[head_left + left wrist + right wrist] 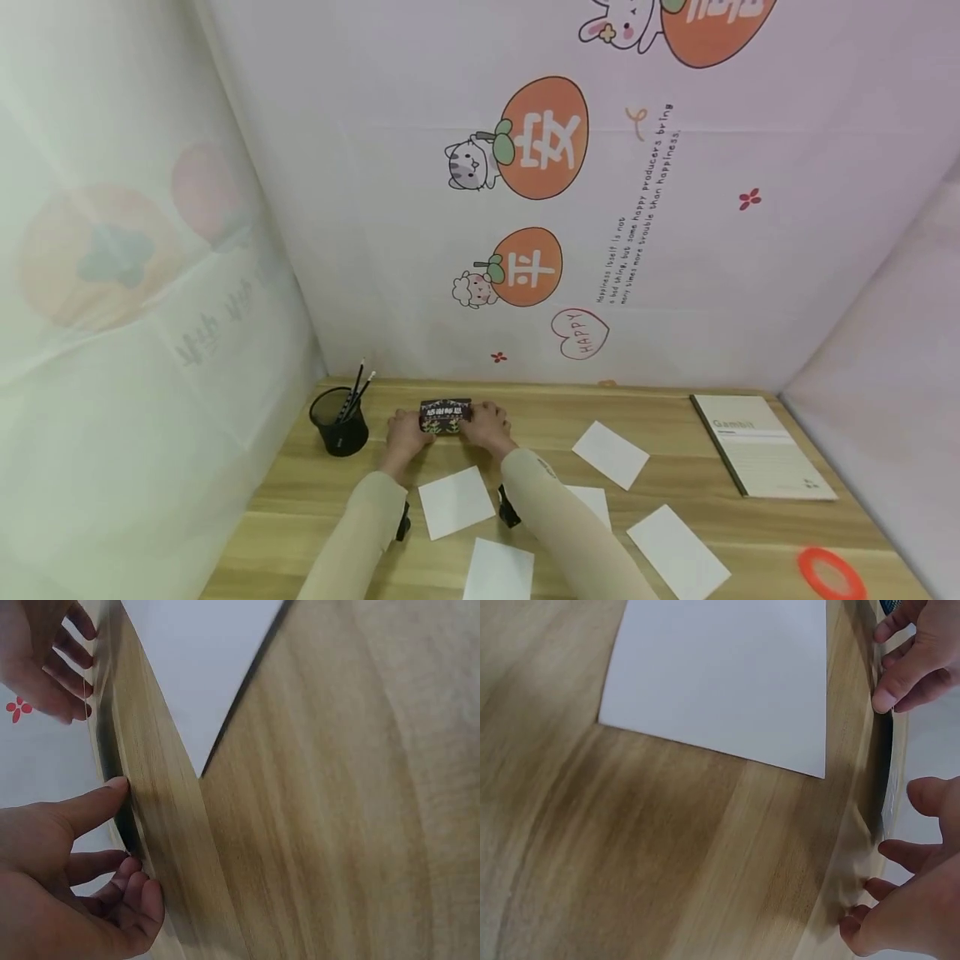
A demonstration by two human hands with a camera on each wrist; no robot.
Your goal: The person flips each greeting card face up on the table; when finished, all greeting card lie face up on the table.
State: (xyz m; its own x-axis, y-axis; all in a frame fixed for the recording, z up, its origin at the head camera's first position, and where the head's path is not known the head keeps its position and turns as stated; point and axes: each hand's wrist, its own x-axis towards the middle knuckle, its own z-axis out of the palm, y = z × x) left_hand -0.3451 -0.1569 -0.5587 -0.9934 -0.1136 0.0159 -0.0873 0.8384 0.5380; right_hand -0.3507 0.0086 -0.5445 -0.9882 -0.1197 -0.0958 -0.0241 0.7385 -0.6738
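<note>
A small dark packet (pixel 445 415) with white lettering and a plant pattern lies near the table's back edge. My left hand (pixel 406 436) is at its left end. In the left wrist view, my left hand (pixel 67 877) pinches the near end of the dark packet (pixel 112 750) between thumb and curled fingers. At the other end is my right hand (pixel 486 425). The right wrist view shows my right hand (pixel 919 877) with thumb and index finger spread beside the packet (pixel 886 757); whether they touch it is hard to tell.
Several white cards (pixel 456 502) lie scattered over the wooden table (pixel 285 525). A black mesh pen cup (pixel 341 425) with pencils stands at the left. On the right are a notebook (pixel 761 450) and an orange-red ring (pixel 831 573). A printed wall covering (pixel 390 250) rises behind the table.
</note>
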